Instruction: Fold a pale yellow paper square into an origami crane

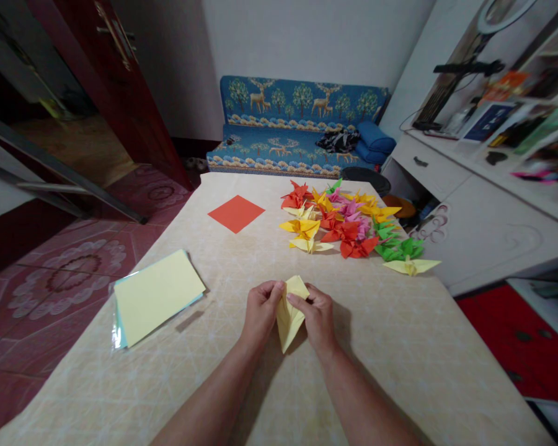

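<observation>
A pale yellow sheet of origami paper [289,319], folded into a narrow kite-like shape, is held between my two hands above the near middle of the table. My left hand [261,306] pinches its left edge, thumb on top. On the other side my right hand [317,313] grips the upper right part, its thumb pressed on the paper's face. The paper's long point hangs toward me. Fingers behind the paper are hidden.
Folded paper cranes [344,226] in several colours crowd the table's far right. A red paper square [236,214] lies at the far left. Nearer is a stack of yellow and blue sheets [160,297] on a clear plastic sleeve. Beyond stands a blue patterned sofa [279,133]; a white cabinet [502,217] is at right.
</observation>
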{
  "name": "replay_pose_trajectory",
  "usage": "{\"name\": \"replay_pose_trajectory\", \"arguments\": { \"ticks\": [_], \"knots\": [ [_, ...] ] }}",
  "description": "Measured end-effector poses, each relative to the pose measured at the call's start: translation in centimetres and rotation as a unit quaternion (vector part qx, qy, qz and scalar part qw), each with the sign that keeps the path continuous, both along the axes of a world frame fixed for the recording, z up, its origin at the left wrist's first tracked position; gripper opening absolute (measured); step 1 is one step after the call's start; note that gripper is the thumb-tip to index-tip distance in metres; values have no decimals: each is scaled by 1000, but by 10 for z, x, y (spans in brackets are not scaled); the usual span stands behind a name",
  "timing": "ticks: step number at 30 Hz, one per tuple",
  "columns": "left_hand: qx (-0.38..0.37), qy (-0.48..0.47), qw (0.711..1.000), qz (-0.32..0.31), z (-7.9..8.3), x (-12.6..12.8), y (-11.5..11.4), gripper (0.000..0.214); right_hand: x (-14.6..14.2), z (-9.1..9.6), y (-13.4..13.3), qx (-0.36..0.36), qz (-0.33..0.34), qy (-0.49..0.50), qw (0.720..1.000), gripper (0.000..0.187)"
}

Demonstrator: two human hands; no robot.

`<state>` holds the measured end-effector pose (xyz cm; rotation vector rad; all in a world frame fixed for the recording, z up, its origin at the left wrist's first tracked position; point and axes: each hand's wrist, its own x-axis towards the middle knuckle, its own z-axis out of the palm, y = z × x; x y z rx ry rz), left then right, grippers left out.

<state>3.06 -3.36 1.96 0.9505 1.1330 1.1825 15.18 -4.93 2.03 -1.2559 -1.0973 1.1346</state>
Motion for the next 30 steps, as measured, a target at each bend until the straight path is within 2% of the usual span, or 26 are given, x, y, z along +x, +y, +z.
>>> {"name": "replay_pose_trajectory", "arguments": {
  "ticks": [3, 5, 8, 12, 20, 26, 28, 30],
  "knots": [
    [20, 7, 1000, -18, 2, 2, -1, 38, 2, -1, 1, -9, -25, 3, 1000, 19],
    [21, 5, 998, -53, 3, 3, -2, 33, 4, -2, 1, -4, -48, -12, 999, 19],
    [-5, -18, 995, -97, 3, 4, -3, 38, 6, -4, 0, 4, -69, -8, 998, 20],
    [-49, -24, 994, -98, 3, 5, -4, 33, 5, -8, 0, -1, -89, 34, 995, 24],
    [-58, -62, 982, -168, 11, 3, -5, 33, 2, -12, 2, -18, -159, 52, 986, 34],
    [-60, 45, 982, -175, 12, 4, -6, 33, 5, -11, 3, -12, -203, 29, 979, 36],
    [-52, 65, 984, -158, 11, 5, -6, 38, 5, -8, 3, -7, -187, 27, 982, 33],
    [-39, 64, 987, -140, 10, 5, -6, 41, 4, -4, 3, -9, -142, 22, 990, 27]
  ]
}}
